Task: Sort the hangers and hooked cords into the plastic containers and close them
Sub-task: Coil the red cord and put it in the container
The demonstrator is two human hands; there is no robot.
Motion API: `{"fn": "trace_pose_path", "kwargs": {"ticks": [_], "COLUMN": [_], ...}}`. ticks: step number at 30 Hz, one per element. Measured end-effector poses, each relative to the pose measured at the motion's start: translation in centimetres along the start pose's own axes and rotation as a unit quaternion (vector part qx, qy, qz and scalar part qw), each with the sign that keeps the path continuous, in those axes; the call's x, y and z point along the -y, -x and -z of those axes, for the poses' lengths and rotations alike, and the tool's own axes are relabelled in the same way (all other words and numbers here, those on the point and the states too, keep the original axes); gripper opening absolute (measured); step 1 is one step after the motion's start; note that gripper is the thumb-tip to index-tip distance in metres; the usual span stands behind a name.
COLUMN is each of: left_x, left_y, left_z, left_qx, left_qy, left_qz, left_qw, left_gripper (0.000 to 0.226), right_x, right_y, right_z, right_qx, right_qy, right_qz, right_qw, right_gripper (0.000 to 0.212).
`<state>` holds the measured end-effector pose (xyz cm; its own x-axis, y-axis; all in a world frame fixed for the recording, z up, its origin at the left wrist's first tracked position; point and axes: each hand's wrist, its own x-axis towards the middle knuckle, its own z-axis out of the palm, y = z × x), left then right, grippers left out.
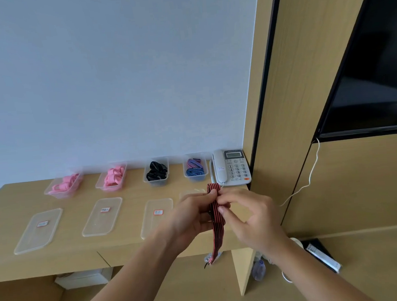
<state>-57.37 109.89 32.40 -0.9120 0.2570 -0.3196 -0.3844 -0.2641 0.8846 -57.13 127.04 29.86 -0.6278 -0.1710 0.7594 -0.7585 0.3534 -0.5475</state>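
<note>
The left hand (193, 219) grips 1 red-and-black striped cord (215, 219) in front of the desk (130, 195). The right hand (251, 219) pinches it near the top loop, and its lower end hangs below the desk edge. At the back stand 4 open containers: 2 with pink pieces (62, 195) (101, 186), 1 with black (157, 182), 1 with blue (196, 178). Before them lie 3 lids (37, 231) (102, 217) (156, 218); a 4th lid (188, 193) is partly hidden. 1 telephone (231, 166) stands beside the containers.

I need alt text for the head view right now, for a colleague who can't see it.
The left hand and right hand hold a red-and-black striped cord at a wooden desk. At the back stand four open containers: two with pink items, one black, one blue-striped. Lids lie in front, a telephone at right.
</note>
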Motion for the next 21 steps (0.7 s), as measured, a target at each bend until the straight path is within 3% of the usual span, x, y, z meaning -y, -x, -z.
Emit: {"fn": "trace_pose_path", "kwargs": {"ticks": [3, 5, 7, 9, 12, 15, 21], "left_x": [0.1, -0.1, -0.4, -0.4, -0.2, 0.0, 0.5], "left_y": [0.0, 0.0, 0.2, 0.3, 0.3, 0.1, -0.1], "left_z": [0.1, 0.1, 0.1, -0.1, -0.2, 0.0, 0.1], "left_qx": [0.01, 0.019, 0.026, 0.034, 0.048, 0.044, 0.033], "left_qy": [-0.007, -0.034, -0.074, -0.094, -0.077, -0.064, -0.051], "left_qz": [-0.006, -0.012, -0.018, -0.017, -0.024, -0.015, 0.008], "left_qw": [1.0, 0.999, 0.997, 0.995, 0.996, 0.997, 0.998], "left_gripper": [0.022, 0.021, 0.023, 0.027, 0.032, 0.049, 0.051], "right_x": [0.0, -0.4, -0.9, -0.9, -0.5, -0.4, -0.2], "right_y": [-1.1, -2.0, -2.7, -3.4, -3.9, -4.0, -3.9], "right_z": [0.3, 0.9, 1.4, 1.7, 1.8, 2.1, 2.0], "right_qx": [0.005, 0.1, 0.193, 0.233, 0.215, 0.183, 0.121], "right_qy": [-0.027, -0.066, -0.116, -0.142, -0.126, -0.096, -0.065], "right_qz": [-0.137, -0.242, -0.297, -0.307, -0.293, -0.262, -0.224], "right_qw": [0.99, 0.963, 0.928, 0.912, 0.923, 0.943, 0.965], "right_gripper": [0.036, 0.051, 0.051, 0.04, 0.034, 0.039, 0.047]}}
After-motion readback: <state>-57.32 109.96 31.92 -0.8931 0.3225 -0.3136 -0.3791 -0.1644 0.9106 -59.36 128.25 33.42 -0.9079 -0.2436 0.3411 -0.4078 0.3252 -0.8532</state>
